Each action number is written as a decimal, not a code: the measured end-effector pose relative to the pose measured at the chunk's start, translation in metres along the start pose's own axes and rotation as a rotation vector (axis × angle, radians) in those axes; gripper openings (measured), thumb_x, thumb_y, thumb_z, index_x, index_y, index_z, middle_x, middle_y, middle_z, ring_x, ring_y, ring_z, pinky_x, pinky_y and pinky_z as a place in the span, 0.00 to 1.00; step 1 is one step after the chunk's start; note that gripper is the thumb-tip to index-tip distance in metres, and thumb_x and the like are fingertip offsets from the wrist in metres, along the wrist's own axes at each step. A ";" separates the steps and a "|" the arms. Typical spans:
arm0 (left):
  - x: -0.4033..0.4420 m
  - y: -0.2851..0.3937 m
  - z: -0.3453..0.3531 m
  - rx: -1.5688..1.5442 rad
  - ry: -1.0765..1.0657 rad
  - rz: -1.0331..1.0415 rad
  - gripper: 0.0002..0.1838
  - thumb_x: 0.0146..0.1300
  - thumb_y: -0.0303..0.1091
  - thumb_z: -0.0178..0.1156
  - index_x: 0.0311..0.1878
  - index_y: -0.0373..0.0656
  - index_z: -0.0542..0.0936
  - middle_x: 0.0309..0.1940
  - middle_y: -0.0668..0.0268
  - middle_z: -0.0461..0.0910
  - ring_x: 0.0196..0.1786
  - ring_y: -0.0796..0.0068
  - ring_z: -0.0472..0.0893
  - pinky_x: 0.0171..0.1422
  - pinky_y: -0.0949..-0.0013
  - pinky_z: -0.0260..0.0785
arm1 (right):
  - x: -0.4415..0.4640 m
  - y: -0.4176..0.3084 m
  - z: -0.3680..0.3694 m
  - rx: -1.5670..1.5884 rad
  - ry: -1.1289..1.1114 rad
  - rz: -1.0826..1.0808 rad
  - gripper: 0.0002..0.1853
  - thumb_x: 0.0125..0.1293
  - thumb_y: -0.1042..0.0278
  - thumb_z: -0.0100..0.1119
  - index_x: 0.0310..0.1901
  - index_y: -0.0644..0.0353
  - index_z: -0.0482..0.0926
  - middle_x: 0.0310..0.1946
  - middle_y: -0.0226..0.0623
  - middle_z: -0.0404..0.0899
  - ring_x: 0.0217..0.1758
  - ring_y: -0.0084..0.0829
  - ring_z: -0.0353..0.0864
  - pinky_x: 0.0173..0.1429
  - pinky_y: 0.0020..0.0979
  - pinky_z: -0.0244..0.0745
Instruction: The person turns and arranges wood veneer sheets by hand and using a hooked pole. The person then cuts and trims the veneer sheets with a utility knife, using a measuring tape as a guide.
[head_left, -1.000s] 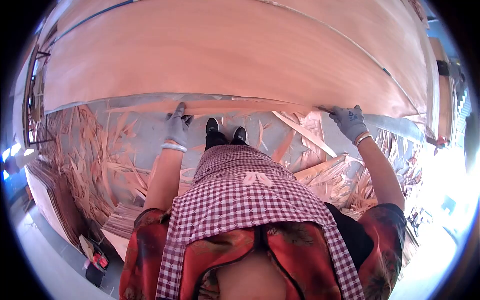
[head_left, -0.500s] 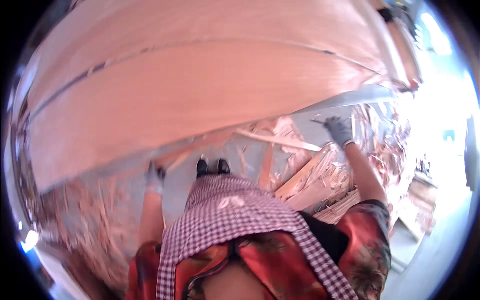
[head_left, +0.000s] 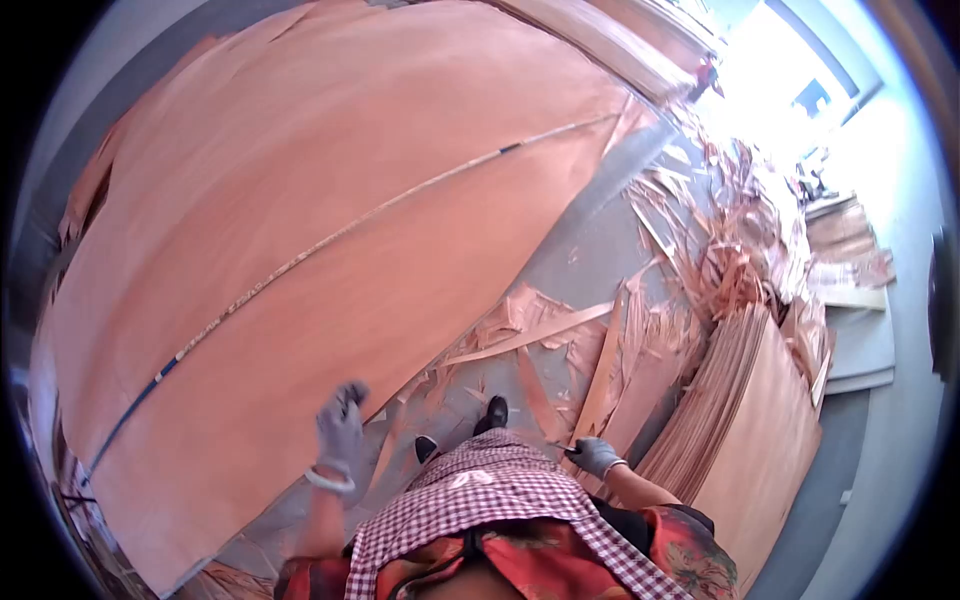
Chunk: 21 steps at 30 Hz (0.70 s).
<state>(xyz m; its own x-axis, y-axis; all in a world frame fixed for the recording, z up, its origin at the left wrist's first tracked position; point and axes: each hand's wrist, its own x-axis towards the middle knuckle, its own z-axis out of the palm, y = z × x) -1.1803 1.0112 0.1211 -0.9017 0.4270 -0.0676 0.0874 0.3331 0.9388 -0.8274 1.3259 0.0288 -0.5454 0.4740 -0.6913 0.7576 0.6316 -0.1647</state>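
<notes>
A wide, thin sheet of reddish wood veneer [head_left: 400, 240] covers much of the view, its near edge slanting from lower left to upper right. My left hand [head_left: 341, 432], in a grey glove with dark fingertips, is raised by that edge. Its fingers are curled together, and I see nothing in them. My right hand [head_left: 597, 457], gloved too, is low at my right side, closed on a slim knife-like tool [head_left: 562, 447] that points left; its exact kind is too small to tell. A long thin strip [head_left: 345, 228] with dark bands lies across the veneer.
Veneer offcuts [head_left: 560, 325] litter the grey floor in front of my shoes [head_left: 490, 415]. To my right stands a stack of veneer sheets [head_left: 725, 400], with a heap of torn scraps [head_left: 745, 260] behind it. More boards [head_left: 850, 240] lie along the right wall.
My view has turned and the veneer edge now slants more steeply. My left hand has come up beside the sheet. My right hand has drawn back towards my body with the slim tool.
</notes>
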 end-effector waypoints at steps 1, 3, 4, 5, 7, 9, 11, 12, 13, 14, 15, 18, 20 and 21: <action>0.028 0.003 -0.001 0.131 0.033 0.117 0.10 0.62 0.21 0.46 0.40 0.35 0.77 0.33 0.61 0.80 0.38 0.72 0.80 0.45 0.69 0.73 | -0.005 0.005 0.000 0.002 -0.020 0.072 0.21 0.58 0.45 0.55 0.34 0.58 0.80 0.36 0.48 0.80 0.43 0.49 0.79 0.47 0.44 0.72; 0.095 -0.006 0.004 0.453 0.100 0.332 0.10 0.62 0.23 0.47 0.43 0.35 0.76 0.38 0.56 0.80 0.40 0.63 0.80 0.47 0.65 0.73 | -0.009 0.028 0.001 0.150 -0.038 0.125 0.23 0.60 0.43 0.51 0.34 0.58 0.81 0.36 0.50 0.80 0.43 0.49 0.79 0.45 0.44 0.72; 0.129 -0.011 0.005 0.653 0.129 0.423 0.11 0.62 0.23 0.48 0.46 0.35 0.75 0.42 0.54 0.80 0.43 0.58 0.80 0.48 0.63 0.73 | -0.005 0.045 0.012 0.207 -0.034 0.140 0.23 0.61 0.43 0.51 0.34 0.58 0.81 0.36 0.50 0.80 0.43 0.48 0.79 0.45 0.44 0.72; 0.162 -0.005 0.011 0.807 0.135 0.470 0.13 0.61 0.24 0.49 0.49 0.36 0.74 0.46 0.53 0.78 0.47 0.56 0.78 0.50 0.61 0.72 | -0.002 0.064 0.027 0.270 -0.036 0.161 0.24 0.61 0.43 0.50 0.35 0.58 0.81 0.36 0.50 0.80 0.43 0.48 0.79 0.44 0.44 0.72; 0.224 -0.002 0.027 1.117 0.144 0.558 0.18 0.59 0.26 0.50 0.54 0.39 0.70 0.51 0.53 0.74 0.52 0.54 0.75 0.52 0.57 0.71 | 0.008 0.107 0.060 0.394 -0.061 0.191 0.22 0.61 0.45 0.53 0.34 0.59 0.81 0.32 0.48 0.80 0.39 0.46 0.80 0.42 0.42 0.73; 0.265 -0.003 0.039 1.314 0.157 0.532 0.19 0.58 0.27 0.50 0.54 0.40 0.70 0.52 0.53 0.73 0.53 0.54 0.74 0.53 0.56 0.70 | -0.006 0.102 0.026 0.479 -0.082 0.294 0.19 0.61 0.48 0.55 0.33 0.59 0.80 0.28 0.46 0.81 0.34 0.44 0.81 0.39 0.40 0.73; 0.286 0.008 0.049 1.416 0.134 0.371 0.17 0.58 0.28 0.49 0.51 0.40 0.72 0.51 0.54 0.74 0.52 0.54 0.74 0.52 0.55 0.71 | 0.000 0.126 0.031 0.562 -0.060 0.330 0.18 0.61 0.51 0.56 0.33 0.60 0.79 0.24 0.42 0.80 0.28 0.41 0.80 0.36 0.37 0.73; 0.289 0.021 0.054 1.509 0.063 0.280 0.15 0.58 0.29 0.49 0.49 0.41 0.73 0.51 0.55 0.74 0.53 0.55 0.74 0.52 0.55 0.71 | 0.005 0.143 0.037 0.627 -0.041 0.354 0.18 0.61 0.51 0.57 0.32 0.60 0.79 0.23 0.42 0.80 0.27 0.39 0.80 0.35 0.36 0.72; 0.293 0.031 0.057 1.603 -0.014 0.188 0.13 0.59 0.31 0.48 0.46 0.41 0.75 0.51 0.55 0.74 0.53 0.55 0.74 0.51 0.55 0.71 | 0.008 0.157 0.046 0.694 -0.027 0.386 0.18 0.61 0.51 0.57 0.32 0.60 0.79 0.23 0.41 0.79 0.26 0.37 0.79 0.35 0.36 0.72; 0.303 0.028 0.045 1.634 -0.016 0.179 0.12 0.59 0.32 0.48 0.44 0.42 0.75 0.51 0.56 0.75 0.53 0.55 0.74 0.50 0.55 0.71 | 0.006 0.158 0.048 0.819 -0.030 0.444 0.17 0.61 0.51 0.59 0.32 0.60 0.79 0.21 0.41 0.78 0.25 0.34 0.79 0.34 0.34 0.72; 0.313 0.019 0.039 1.663 -0.013 0.172 0.11 0.59 0.33 0.48 0.42 0.42 0.76 0.51 0.56 0.75 0.53 0.54 0.75 0.49 0.55 0.72 | 0.006 0.169 0.049 0.880 -0.005 0.438 0.17 0.61 0.52 0.59 0.32 0.60 0.79 0.20 0.40 0.78 0.24 0.31 0.79 0.32 0.33 0.71; 0.351 -0.021 -0.007 1.253 0.264 -0.127 0.13 0.63 0.35 0.45 0.44 0.41 0.76 0.49 0.53 0.76 0.50 0.51 0.76 0.50 0.54 0.70 | 0.001 0.190 0.012 0.862 -0.011 0.495 0.16 0.61 0.54 0.59 0.32 0.61 0.78 0.20 0.38 0.77 0.22 0.29 0.77 0.31 0.32 0.71; 0.371 -0.009 -0.013 1.037 0.522 -0.158 0.15 0.65 0.37 0.44 0.44 0.39 0.75 0.46 0.51 0.77 0.47 0.50 0.77 0.50 0.54 0.70 | 0.002 0.203 0.000 0.937 0.000 0.540 0.13 0.63 0.59 0.59 0.28 0.61 0.74 0.18 0.28 0.69 0.20 0.22 0.69 0.26 0.28 0.68; 0.382 0.003 -0.010 1.195 0.569 -0.041 0.15 0.66 0.38 0.43 0.44 0.38 0.75 0.45 0.51 0.77 0.46 0.50 0.78 0.50 0.54 0.69 | 0.004 0.204 -0.001 1.015 0.015 0.574 0.13 0.63 0.60 0.59 0.28 0.61 0.74 0.18 0.28 0.68 0.20 0.22 0.69 0.26 0.28 0.68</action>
<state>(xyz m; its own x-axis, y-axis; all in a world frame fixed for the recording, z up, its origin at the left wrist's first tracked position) -1.5287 1.1663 0.1014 -0.9377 0.0868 0.3363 0.1085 0.9930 0.0461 -0.6752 1.4572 -0.0064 -0.0284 0.5423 -0.8397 0.8297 -0.4557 -0.3223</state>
